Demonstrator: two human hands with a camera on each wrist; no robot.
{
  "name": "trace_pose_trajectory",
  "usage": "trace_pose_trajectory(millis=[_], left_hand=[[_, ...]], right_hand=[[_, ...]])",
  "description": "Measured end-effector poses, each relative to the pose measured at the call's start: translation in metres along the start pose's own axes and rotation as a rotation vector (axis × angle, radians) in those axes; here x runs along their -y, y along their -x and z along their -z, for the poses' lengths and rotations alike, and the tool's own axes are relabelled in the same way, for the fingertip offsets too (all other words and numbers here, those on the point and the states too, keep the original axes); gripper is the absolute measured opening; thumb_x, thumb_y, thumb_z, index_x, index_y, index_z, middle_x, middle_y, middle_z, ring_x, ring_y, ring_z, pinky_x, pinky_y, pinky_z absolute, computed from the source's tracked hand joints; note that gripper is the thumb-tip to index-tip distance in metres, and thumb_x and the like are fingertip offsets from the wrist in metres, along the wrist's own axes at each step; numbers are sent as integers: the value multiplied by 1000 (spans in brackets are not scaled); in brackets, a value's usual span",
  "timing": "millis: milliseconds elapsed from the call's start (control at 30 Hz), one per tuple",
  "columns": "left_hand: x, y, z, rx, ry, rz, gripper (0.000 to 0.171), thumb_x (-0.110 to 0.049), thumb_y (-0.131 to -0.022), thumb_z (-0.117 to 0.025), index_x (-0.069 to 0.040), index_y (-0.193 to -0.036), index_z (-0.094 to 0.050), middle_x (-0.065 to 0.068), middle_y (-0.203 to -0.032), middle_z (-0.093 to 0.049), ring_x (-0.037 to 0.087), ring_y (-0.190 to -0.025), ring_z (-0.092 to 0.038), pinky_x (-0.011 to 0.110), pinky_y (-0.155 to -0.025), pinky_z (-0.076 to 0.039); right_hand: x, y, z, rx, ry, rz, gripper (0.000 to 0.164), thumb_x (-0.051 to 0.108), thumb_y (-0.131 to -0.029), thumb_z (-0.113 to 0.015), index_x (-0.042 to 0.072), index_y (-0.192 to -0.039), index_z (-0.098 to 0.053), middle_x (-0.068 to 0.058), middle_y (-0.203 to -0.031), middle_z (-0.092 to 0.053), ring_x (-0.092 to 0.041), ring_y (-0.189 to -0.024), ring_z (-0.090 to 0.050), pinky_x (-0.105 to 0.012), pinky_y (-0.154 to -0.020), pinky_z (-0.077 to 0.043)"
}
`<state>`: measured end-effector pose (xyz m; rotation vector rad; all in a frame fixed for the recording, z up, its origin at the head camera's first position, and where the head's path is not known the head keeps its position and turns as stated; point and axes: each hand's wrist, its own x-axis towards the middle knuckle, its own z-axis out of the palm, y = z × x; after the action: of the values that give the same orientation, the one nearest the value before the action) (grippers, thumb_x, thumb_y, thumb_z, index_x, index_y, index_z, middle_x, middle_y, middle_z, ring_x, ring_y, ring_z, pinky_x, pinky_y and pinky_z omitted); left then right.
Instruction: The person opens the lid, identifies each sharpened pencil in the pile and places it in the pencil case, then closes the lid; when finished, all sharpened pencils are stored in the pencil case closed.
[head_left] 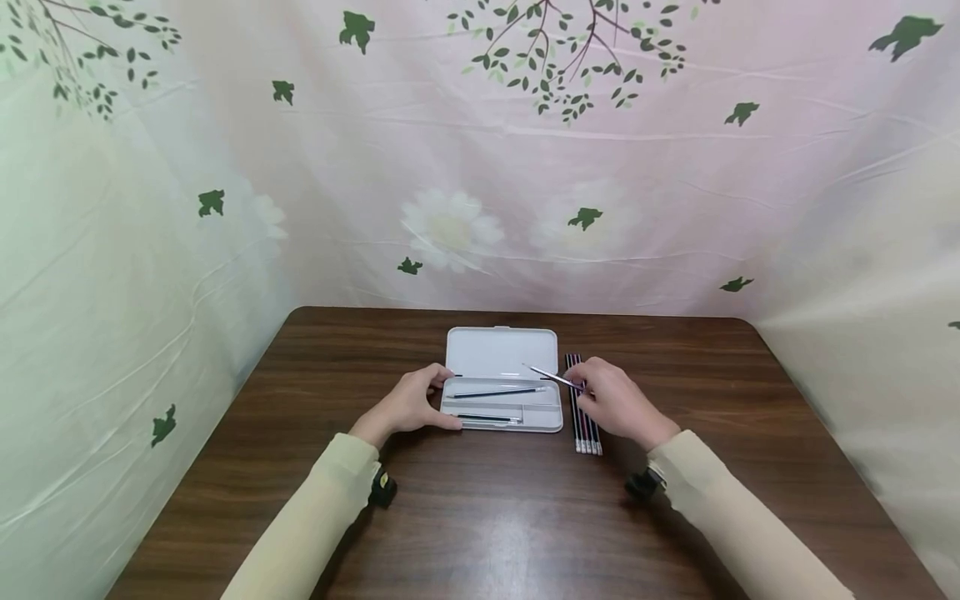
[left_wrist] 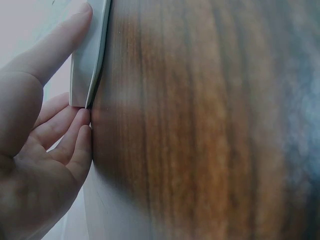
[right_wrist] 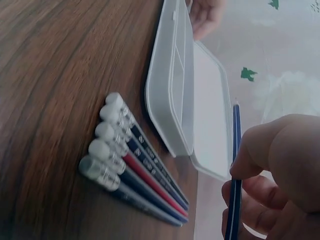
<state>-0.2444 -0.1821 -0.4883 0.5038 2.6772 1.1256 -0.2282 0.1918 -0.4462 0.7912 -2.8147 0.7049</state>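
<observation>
A white pencil case (head_left: 502,352) lies on the table with its lid folded back. My left hand (head_left: 408,404) holds its left end, the thumb along the front side and the fingertips at the end wall. One dark pencil (head_left: 498,392) lies in the long rear compartment, another pencil (head_left: 487,417) in the front left one. My right hand (head_left: 611,398) pinches a dark blue pencil (right_wrist: 234,145) between thumb and fingers, its point directed left over the case. Beneath that hand, right of the case, several pencils (head_left: 588,437) lie side by side, one of them red, with their white erasers toward me.
The brown wooden table (head_left: 495,517) ends at the back against a hanging cloth (head_left: 480,158) printed with leaves, birds and flowers. The case's small front right compartment (head_left: 542,415) is beside the shorter pencil's eraser end.
</observation>
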Motion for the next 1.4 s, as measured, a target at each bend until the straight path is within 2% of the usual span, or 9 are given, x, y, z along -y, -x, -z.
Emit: trace_pose_trajectory(millis=[200,467,800,1067,1233,1400], left_hand=[[0,0,-1,1,-6,-3,86,-42,-71,-99,-10,-139,-58,6,-128,-63,24,-122,-60,42,-108,-51],[-1,1,-1,-10,-10,3,86,-42,-70,-100,-10,-139,-59,6,-128,-64,23,-122,-60,42,-109,-50],[-1,0,-2,-11,-7,11,86,-41,-70,-100,-10,-139,-59,6,-128,-63,23,-122,-59,42,-109,-50],[-2,0,-1,-9,5,13,85,-40,-70,-100,-10,-139,-59,5,-128,-63,22,-121,-59,42,-109,-50],[-1,-1,-2,-8,8,10,85,-41,-70,-100,-10,-138,-59,5,-128,-63,22,-121,-59,42,-109,-50],[-1,-1,-1,-9,6,15,86,-43,-70,-100,-11,-139,-59,5,-128,-64,22,-121,-60,43,-109,-50]], right_hand=[[8,-6,-9,45,41,87,35,-11,-82,-62,3,-111,-76,-5,-103,-70,-19,-92,-65,-38,-76,-57],[14,-16,-20,88,49,141,36,-13,-85,-59,5,-109,-80,-5,-107,-73,-22,-100,-69,-42,-82,-60],[28,-34,-36,93,13,181,35,-17,-85,-59,4,-104,-80,-6,-104,-78,-23,-101,-73,-43,-89,-60],[45,-52,-52,118,-22,150,33,-15,-89,-64,7,-106,-80,-5,-108,-78,-21,-106,-72,-43,-93,-59],[52,-58,-59,123,-48,178,27,-12,-90,-69,5,-108,-79,-7,-108,-78,-20,-103,-72,-40,-92,-60],[51,-58,-57,121,-54,176,24,-6,-93,-70,6,-111,-78,-7,-110,-76,-19,-99,-72,-38,-87,-61]])
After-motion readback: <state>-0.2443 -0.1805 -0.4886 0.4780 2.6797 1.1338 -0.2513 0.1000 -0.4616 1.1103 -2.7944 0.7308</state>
